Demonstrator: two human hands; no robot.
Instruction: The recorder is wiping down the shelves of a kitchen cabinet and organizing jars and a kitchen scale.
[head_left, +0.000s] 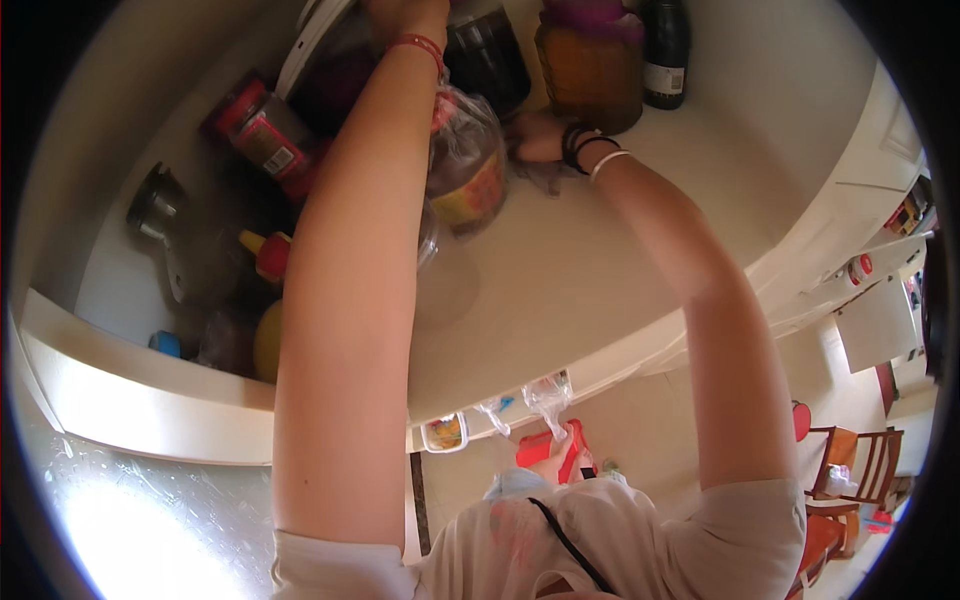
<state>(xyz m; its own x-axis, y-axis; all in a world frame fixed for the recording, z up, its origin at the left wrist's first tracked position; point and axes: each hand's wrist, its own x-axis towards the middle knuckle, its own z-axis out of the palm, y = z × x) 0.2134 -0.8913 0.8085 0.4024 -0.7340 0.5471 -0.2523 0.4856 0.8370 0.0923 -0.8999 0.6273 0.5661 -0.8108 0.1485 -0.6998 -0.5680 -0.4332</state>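
Observation:
My left hand (409, 16) reaches deep into a white cabinet and is partly cut off by the top edge of the picture. It is beside a curved white rim (304, 49); whether it grips anything is not visible. Lower on the shelf, my right hand (538, 136) is blurred, with its fingertips behind a jar wrapped in a clear plastic bag (471, 176). A scrap of thin plastic (551, 180) lies just under that hand. Behind the fingers stands a dark jar (491, 64), and to their right a large jar of amber liquid (589, 71) with a purple cover.
A dark glass bottle (666, 56) stands at the right wall. At left are a red-lidded jar (266, 139), a metal-topped container (157, 199) and a yellow-nozzled red-capped bottle (268, 251). Below the cabinet edge (525, 379) are a food tub (445, 433), a red stool (544, 446) and wooden chairs (855, 465).

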